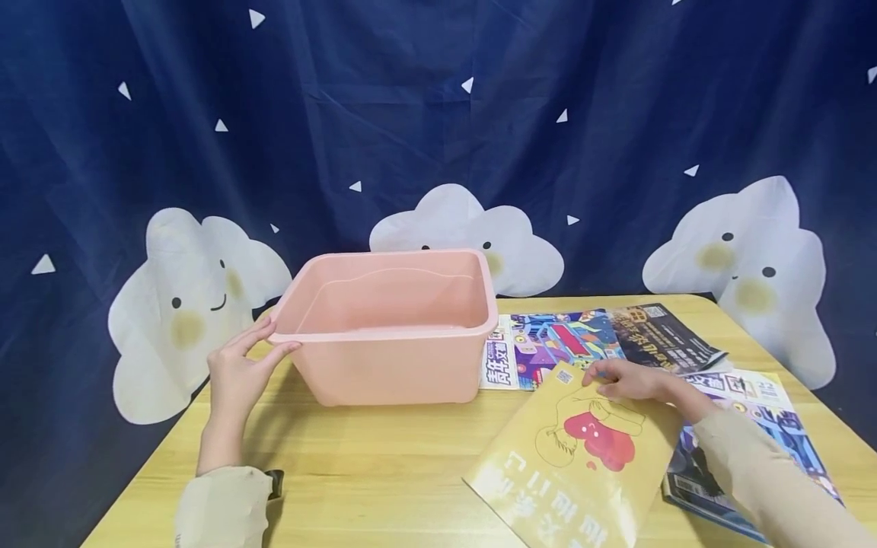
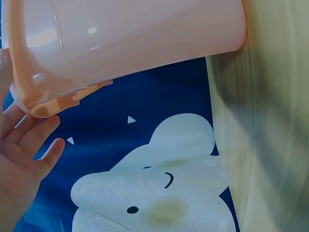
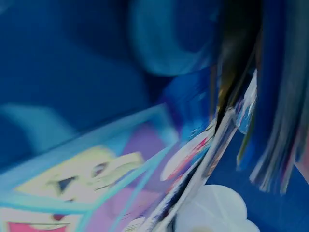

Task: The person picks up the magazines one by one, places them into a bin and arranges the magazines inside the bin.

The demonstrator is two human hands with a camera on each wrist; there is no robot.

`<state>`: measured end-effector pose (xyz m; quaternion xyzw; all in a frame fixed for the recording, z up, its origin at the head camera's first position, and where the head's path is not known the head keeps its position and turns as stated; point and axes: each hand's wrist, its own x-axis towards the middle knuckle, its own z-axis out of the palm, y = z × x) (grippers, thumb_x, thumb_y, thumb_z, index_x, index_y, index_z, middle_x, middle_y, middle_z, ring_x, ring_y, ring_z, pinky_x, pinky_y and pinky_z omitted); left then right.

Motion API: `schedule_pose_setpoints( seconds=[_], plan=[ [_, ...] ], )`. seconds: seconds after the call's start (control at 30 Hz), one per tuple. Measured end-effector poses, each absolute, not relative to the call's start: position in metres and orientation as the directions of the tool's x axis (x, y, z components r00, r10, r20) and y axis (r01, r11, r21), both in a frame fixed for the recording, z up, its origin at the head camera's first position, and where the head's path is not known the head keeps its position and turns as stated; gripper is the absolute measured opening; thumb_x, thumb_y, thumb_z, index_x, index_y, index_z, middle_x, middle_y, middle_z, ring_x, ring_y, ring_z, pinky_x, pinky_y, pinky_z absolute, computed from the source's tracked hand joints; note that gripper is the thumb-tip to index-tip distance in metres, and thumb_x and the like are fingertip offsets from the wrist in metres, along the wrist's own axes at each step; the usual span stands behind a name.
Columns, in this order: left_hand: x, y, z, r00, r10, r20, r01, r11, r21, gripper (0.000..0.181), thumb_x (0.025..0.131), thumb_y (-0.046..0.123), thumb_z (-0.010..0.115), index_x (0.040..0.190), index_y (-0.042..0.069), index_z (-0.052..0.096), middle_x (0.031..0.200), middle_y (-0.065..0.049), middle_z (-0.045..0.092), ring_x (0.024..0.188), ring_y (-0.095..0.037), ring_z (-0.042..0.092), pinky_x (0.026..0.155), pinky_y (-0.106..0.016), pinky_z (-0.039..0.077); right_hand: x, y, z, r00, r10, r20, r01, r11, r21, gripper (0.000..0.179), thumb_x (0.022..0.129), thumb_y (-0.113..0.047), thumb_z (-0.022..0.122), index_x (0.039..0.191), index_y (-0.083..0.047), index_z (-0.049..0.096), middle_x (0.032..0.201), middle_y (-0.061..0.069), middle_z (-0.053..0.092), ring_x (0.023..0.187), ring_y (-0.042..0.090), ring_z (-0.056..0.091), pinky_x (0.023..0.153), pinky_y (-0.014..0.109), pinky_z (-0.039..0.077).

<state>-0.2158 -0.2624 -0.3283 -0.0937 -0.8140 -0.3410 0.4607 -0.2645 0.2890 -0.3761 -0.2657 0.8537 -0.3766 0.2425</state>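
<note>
A pink plastic bin [image 1: 390, 369] stands upright on the table. My left hand [image 1: 236, 373] grips its near left corner, thumb along the front of the rim and fingers at the side; the left wrist view shows the fingertips [image 2: 50, 123] under the rim. With my right hand [image 1: 633, 380] I hold a yellow magazine [image 1: 548, 472] by its far edge, fingers curled over it. Its cover has a line-drawn figure and a red heart shape, and it slants in front of other magazines. The right wrist view is blurred, showing page edges [image 3: 273, 164] and a colourful cover [image 3: 120, 179] close up.
Behind the yellow magazine lie a colourful magazine [image 1: 562, 342] and a dark one [image 1: 668, 335], right of the bin. More magazines [image 1: 774, 426] lie under my right forearm. A blue curtain [image 1: 411, 114] with white clouds hangs behind the wooden table [image 1: 356, 472].
</note>
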Motion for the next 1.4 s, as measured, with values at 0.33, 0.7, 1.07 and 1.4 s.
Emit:
schedule_pose_setpoints(
  seconds=[0.33, 0.7, 1.07, 1.4],
  plan=[
    [-0.217, -0.263, -0.326, -0.553, -0.162, 0.817, 0.469, 0.750, 0.467, 0.043, 0.056, 0.001, 0.085, 0.094, -0.010, 0.068, 0.099, -0.023, 0.065, 0.096, -0.041, 0.060, 0.088, -0.002, 0.033, -0.244, 0.326, -0.377, -0.778, -0.616, -0.121, -0.114, 0.329, -0.938, 0.034, 0.095, -0.007, 0.045, 0.128, -0.004, 0.053, 0.123, 0.013, 0.057, 0.097, 0.008, 0.059, 0.080, 0.022, 0.050],
    [-0.216, -0.263, -0.326, -0.571, -0.179, 0.801, 0.456, 0.742, 0.491, 0.044, 0.056, 0.003, 0.085, 0.095, -0.009, 0.068, 0.099, -0.023, 0.065, 0.098, -0.041, 0.060, 0.088, -0.002, 0.033, -0.231, 0.355, -0.365, -0.802, -0.598, 0.000, 0.006, -0.008, -1.000, 0.046, 0.097, 0.001, 0.034, 0.125, -0.027, 0.059, 0.111, -0.006, 0.062, 0.093, 0.015, 0.064, 0.076, 0.031, 0.054],
    [-0.215, -0.263, -0.326, -0.608, -0.187, 0.771, 0.432, 0.738, 0.519, 0.045, 0.059, 0.006, 0.085, 0.099, -0.007, 0.068, 0.103, -0.020, 0.065, 0.101, -0.037, 0.059, 0.090, -0.007, 0.036, -0.233, 0.375, -0.349, -0.719, -0.694, 0.021, 0.198, -0.234, -0.952, 0.052, 0.100, -0.001, 0.019, 0.128, -0.025, 0.056, 0.115, 0.005, 0.062, 0.098, 0.026, 0.064, 0.080, 0.037, 0.051],
    [-0.215, -0.262, -0.327, -0.596, -0.195, 0.779, 0.436, 0.735, 0.518, 0.044, 0.058, 0.005, 0.085, 0.097, -0.007, 0.069, 0.101, -0.021, 0.065, 0.100, -0.039, 0.059, 0.087, -0.004, 0.034, -0.229, 0.396, -0.325, -0.818, -0.576, -0.008, 0.237, -0.324, -0.916, 0.049, 0.100, -0.004, 0.023, 0.120, -0.024, 0.063, 0.106, 0.007, 0.065, 0.092, 0.027, 0.065, 0.077, 0.035, 0.053]
  ],
)
